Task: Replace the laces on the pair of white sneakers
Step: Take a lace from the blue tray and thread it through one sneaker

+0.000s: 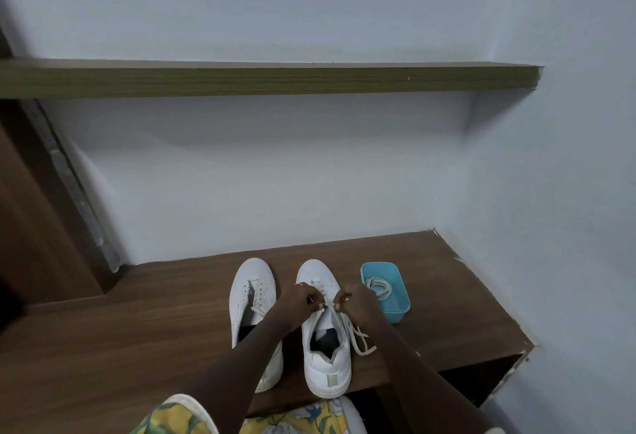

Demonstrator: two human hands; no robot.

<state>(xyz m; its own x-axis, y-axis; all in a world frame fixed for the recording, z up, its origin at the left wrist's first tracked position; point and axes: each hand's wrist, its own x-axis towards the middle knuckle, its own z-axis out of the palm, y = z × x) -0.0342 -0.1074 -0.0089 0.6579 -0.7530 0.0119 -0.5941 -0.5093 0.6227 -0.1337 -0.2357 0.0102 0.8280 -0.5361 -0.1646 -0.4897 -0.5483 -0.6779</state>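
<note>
White right-hand sneaker (327,361) lies on the wooden bench top (137,330) with its heel at the near edge and its toe aimed straight at the wall (309,175), long axis running away from the person. Just beside it, parallel and facing the same way, sits the left-hand sneaker (249,296), tongue exposed and eyelets bare. To the right of the pair, close to the toe end, a teal plastic tray (401,309) holds a coiled lace (378,287).

The bench top is dark brown wood grain, tucked into a corner of pale blue-grey walls. A long olive-brown shelf (268,79) runs across the wall high above, and a brown wooden panel (34,227) stands at the left.

Both arms reach in from below, the left forearm crossing over the rear of the left-hand sneaker. The left hand (303,297) has its fingers curled, pinching the lace (359,342) at the eyelets of the right-hand sneaker. The right hand (358,299) mirrors it on the other side, fingers curled tight on the same lace, whose loose ends trail down the shoe's right flank onto the wood. A yellow floral garment (303,416) shows at the bottom edge.
</note>
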